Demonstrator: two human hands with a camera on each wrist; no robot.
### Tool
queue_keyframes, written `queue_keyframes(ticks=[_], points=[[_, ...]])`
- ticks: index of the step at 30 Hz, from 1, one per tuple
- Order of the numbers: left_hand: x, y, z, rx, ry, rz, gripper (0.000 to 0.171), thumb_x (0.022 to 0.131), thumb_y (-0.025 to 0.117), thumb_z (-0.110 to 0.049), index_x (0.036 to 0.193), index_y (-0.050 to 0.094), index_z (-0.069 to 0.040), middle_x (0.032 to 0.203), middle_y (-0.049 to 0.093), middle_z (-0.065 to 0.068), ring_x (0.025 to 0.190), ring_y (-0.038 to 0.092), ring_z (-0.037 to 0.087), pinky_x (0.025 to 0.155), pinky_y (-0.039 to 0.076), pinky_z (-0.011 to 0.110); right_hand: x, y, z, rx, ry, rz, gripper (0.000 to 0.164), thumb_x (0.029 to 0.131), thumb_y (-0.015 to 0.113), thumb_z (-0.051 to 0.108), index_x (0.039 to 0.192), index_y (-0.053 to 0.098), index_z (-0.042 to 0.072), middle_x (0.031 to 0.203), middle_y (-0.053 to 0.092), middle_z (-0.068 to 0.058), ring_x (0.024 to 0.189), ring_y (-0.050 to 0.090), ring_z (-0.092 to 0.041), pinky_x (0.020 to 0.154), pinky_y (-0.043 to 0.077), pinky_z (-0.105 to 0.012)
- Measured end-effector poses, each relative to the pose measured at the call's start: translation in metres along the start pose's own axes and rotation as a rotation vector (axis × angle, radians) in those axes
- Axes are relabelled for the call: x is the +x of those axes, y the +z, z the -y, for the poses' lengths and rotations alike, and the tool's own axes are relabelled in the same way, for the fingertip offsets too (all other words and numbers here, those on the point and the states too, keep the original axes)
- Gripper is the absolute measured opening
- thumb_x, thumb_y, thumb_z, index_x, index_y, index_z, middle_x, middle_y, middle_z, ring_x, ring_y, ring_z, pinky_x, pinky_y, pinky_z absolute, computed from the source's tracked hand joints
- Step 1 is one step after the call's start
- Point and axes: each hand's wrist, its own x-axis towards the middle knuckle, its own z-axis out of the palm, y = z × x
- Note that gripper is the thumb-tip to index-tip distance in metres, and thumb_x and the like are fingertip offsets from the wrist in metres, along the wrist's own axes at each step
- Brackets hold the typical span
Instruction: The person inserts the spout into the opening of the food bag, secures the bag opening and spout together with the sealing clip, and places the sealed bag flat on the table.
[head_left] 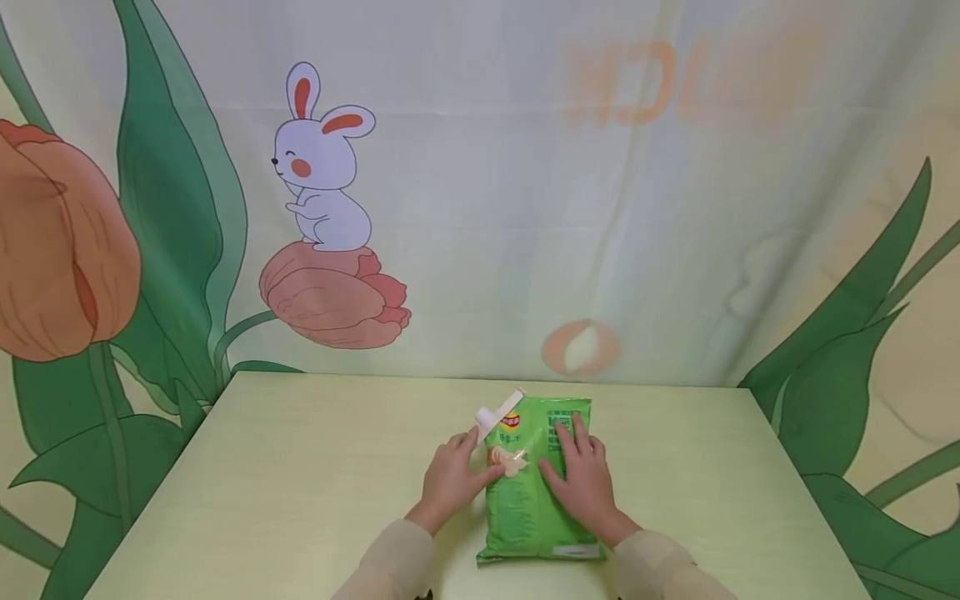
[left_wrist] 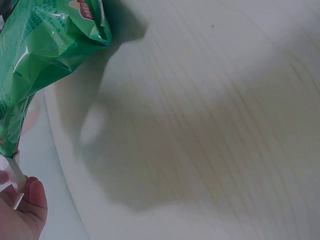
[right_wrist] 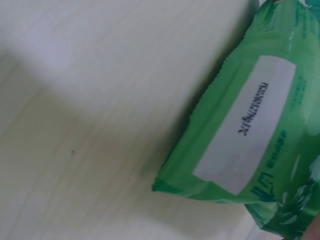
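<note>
A green chip bag with a red and yellow logo lies on the table. Across its upper left corner runs a white bag clip with a short round knob. My left hand is at the bag's left edge, its thumb over the front. In the left wrist view, the fingers pinch the white clip at the gathered bag corner. Spread over the bag's right side, my right hand rests with fairly straight fingers. Only a sliver of it shows in the right wrist view, beside the bag's white printed label.
The pale table extends to both sides of the bag. Behind its back edge hangs a curtain printed with a rabbit, tulips and leaves.
</note>
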Motion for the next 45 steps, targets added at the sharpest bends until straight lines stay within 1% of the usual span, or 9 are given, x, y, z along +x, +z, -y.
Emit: queue_keyframes(ticks=[6, 12, 16, 23, 29, 32, 36, 41, 45], points=[[0.007, 0.004, 0.005, 0.008, -0.005, 0.012, 0.078, 0.075, 0.058, -0.055, 0.134, 0.037, -0.009, 0.128, 0.047, 0.016, 0.109, 0.048, 0.034, 0.086, 0.043, 0.045, 0.003, 0.007, 0.000, -0.008, 0.006, 0.001, 0.058, 0.083, 0.057, 0.037, 0.131, 0.041, 0.008, 0.142, 0.026, -0.019, 0.115, 0.037, -0.043, 0.089, 0.035, -0.055], [0.009, 0.006, 0.008, 0.012, 0.001, 0.034, 0.074, 0.077, 0.058, -0.052, 0.134, 0.038, -0.009, 0.128, 0.046, 0.016, 0.109, 0.047, 0.034, 0.087, 0.042, 0.046, 0.003, 0.013, 0.000, 0.002, 0.020, 0.010, 0.056, 0.084, 0.055, 0.037, 0.131, 0.041, 0.009, 0.142, 0.026, -0.018, 0.120, 0.032, -0.044, 0.091, 0.033, -0.057], [0.009, 0.007, 0.010, -0.008, 0.009, 0.046, 0.073, 0.078, 0.058, -0.050, 0.133, 0.039, -0.007, 0.129, 0.045, 0.017, 0.109, 0.047, 0.036, 0.088, 0.041, 0.047, 0.003, 0.016, -0.001, 0.006, 0.019, 0.021, 0.056, 0.084, 0.055, 0.037, 0.132, 0.040, 0.009, 0.142, 0.026, -0.018, 0.122, 0.029, -0.045, 0.092, 0.032, -0.058], [0.009, 0.011, 0.013, -0.031, 0.004, 0.083, 0.073, 0.078, 0.057, -0.051, 0.133, 0.038, -0.008, 0.134, 0.039, 0.019, 0.115, 0.042, 0.040, 0.091, 0.038, 0.051, 0.003, 0.020, -0.004, 0.011, 0.050, 0.100, 0.057, 0.087, 0.049, 0.041, 0.135, 0.036, 0.012, 0.145, 0.021, -0.016, 0.127, 0.021, -0.047, 0.095, 0.029, -0.060], [0.010, 0.012, 0.015, -0.046, 0.000, 0.094, 0.072, 0.078, 0.058, -0.050, 0.133, 0.038, -0.009, 0.136, 0.036, 0.020, 0.116, 0.040, 0.042, 0.091, 0.037, 0.054, 0.005, 0.022, -0.006, -0.004, 0.035, 0.132, 0.057, 0.088, 0.047, 0.042, 0.135, 0.036, 0.011, 0.144, 0.021, -0.018, 0.127, 0.019, -0.048, 0.092, 0.030, -0.061], [0.010, 0.012, 0.016, -0.048, -0.008, 0.108, 0.070, 0.079, 0.058, -0.049, 0.133, 0.039, -0.009, 0.136, 0.035, 0.021, 0.117, 0.039, 0.044, 0.091, 0.036, 0.055, 0.006, 0.023, -0.008, -0.004, 0.038, 0.171, 0.058, 0.088, 0.045, 0.044, 0.135, 0.035, 0.011, 0.145, 0.020, -0.017, 0.128, 0.015, -0.047, 0.093, 0.028, -0.062], [0.009, 0.013, 0.018, -0.044, -0.018, 0.130, 0.069, 0.079, 0.057, -0.049, 0.132, 0.040, -0.008, 0.136, 0.035, 0.022, 0.117, 0.038, 0.045, 0.091, 0.035, 0.055, 0.008, 0.024, -0.009, -0.001, 0.044, 0.227, 0.058, 0.089, 0.042, 0.046, 0.136, 0.035, 0.012, 0.145, 0.020, -0.017, 0.130, 0.012, -0.046, 0.091, 0.026, -0.065], [0.009, 0.013, 0.020, -0.038, -0.027, 0.153, 0.069, 0.080, 0.056, -0.050, 0.131, 0.041, -0.008, 0.136, 0.034, 0.023, 0.118, 0.037, 0.045, 0.092, 0.035, 0.055, 0.011, 0.024, -0.009, 0.009, 0.052, 0.272, 0.058, 0.089, 0.041, 0.047, 0.136, 0.035, 0.012, 0.145, 0.020, -0.017, 0.131, 0.010, -0.044, 0.090, 0.024, -0.066], [0.009, 0.012, 0.020, -0.024, -0.019, 0.165, 0.067, 0.081, 0.055, -0.049, 0.130, 0.043, -0.006, 0.135, 0.034, 0.025, 0.118, 0.037, 0.045, 0.093, 0.035, 0.055, 0.013, 0.024, -0.009, 0.029, 0.066, 0.301, 0.058, 0.090, 0.040, 0.047, 0.136, 0.035, 0.013, 0.145, 0.020, -0.016, 0.132, 0.009, -0.043, 0.091, 0.022, -0.067]])
